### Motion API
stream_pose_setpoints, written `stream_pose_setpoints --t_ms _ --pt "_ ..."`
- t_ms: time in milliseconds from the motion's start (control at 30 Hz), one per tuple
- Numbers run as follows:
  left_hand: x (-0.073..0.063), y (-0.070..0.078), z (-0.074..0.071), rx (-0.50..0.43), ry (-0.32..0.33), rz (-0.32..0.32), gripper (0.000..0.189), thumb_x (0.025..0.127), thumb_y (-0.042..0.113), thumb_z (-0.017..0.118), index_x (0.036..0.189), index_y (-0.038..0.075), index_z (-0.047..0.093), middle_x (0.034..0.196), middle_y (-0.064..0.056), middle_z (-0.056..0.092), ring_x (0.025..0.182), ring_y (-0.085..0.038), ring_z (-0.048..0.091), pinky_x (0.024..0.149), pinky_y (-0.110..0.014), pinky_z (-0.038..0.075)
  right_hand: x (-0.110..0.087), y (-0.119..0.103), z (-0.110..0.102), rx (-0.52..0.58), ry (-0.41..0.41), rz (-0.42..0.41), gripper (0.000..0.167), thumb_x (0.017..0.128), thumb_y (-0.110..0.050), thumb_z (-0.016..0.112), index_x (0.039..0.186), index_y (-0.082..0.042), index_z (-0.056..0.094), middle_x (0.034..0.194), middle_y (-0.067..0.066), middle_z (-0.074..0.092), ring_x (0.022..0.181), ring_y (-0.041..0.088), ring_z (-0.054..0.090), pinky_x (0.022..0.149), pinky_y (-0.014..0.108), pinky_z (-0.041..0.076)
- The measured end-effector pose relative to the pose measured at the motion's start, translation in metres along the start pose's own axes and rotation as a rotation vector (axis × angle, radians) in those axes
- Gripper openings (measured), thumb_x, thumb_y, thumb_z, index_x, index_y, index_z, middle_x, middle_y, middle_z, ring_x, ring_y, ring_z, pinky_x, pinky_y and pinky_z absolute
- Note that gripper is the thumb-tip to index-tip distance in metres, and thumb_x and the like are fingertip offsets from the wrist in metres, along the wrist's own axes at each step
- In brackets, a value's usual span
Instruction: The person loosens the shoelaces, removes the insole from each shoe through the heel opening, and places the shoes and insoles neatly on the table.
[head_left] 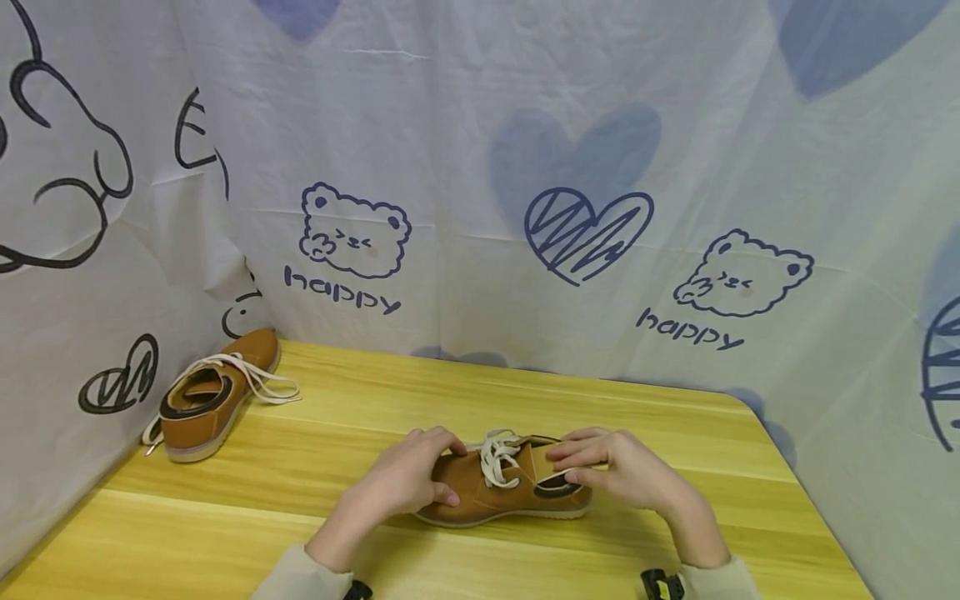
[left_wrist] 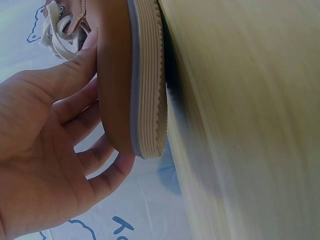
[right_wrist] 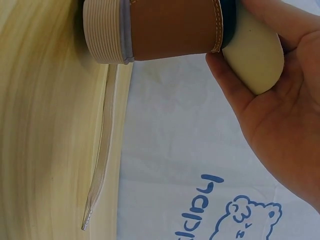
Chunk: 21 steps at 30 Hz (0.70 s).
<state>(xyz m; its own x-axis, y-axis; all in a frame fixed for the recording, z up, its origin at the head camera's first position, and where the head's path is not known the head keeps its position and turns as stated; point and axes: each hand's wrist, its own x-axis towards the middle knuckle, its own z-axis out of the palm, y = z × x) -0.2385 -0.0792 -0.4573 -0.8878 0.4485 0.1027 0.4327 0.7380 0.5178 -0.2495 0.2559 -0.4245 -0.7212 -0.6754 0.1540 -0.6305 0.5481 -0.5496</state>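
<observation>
A brown lace-up shoe point(head_left: 468, 492) lies on the wooden table, toe to the left, with its pale laces point(head_left: 498, 462) tied over the tongue. My left hand point(head_left: 405, 475) grips the toe, thumb on the near side and fingers round the far side. At the heel end, my right hand point(head_left: 630, 471) pinches a tan insole point(head_left: 543, 463) between thumb and fingers. The insole's front part is hidden inside the shoe opening. Its rounded, cream-coloured end point(right_wrist: 256, 52) sticks out past the collar in the right wrist view. One loose lace end point(right_wrist: 102, 150) trails beyond the heel.
Another brown shoe point(head_left: 198, 429) with loosened pale laces stands at the table's left back, against the side curtain. A printed white curtain point(head_left: 465, 275) hangs behind the table point(head_left: 360, 392) and along both sides.
</observation>
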Motion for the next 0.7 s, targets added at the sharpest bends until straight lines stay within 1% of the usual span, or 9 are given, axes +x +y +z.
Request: stream_pose_setpoints --t_ms 367,700 --pt "-0.0003 0.0010 -0.0004 -0.001 0.004 0.002 0.055 0.075 0.024 0.094 0.123 0.015 0.070 0.131 -0.003 0.067 0.114 -0.027 0.059 0.096 -0.053 0.052 -0.0028 -0.0016 -0.0028 0.024 -0.001 0.035 0.022 0.101 -0.020 0.069 0.119 -0.016 0.080 0.132 -0.003 0.071 0.130 0.031 0.059 0.108 0.049 0.049" --pt "-0.0007 0.0005 0.0001 -0.001 0.009 0.006 0.055 0.075 0.024 0.094 0.123 0.015 0.070 0.132 -0.003 0.067 0.116 -0.029 0.059 0.096 -0.054 0.052 -0.0064 0.0006 -0.0060 0.013 0.024 0.027 0.022 0.100 -0.021 0.070 0.119 -0.015 0.080 0.131 -0.001 0.072 0.127 0.030 0.060 0.107 0.043 0.051"
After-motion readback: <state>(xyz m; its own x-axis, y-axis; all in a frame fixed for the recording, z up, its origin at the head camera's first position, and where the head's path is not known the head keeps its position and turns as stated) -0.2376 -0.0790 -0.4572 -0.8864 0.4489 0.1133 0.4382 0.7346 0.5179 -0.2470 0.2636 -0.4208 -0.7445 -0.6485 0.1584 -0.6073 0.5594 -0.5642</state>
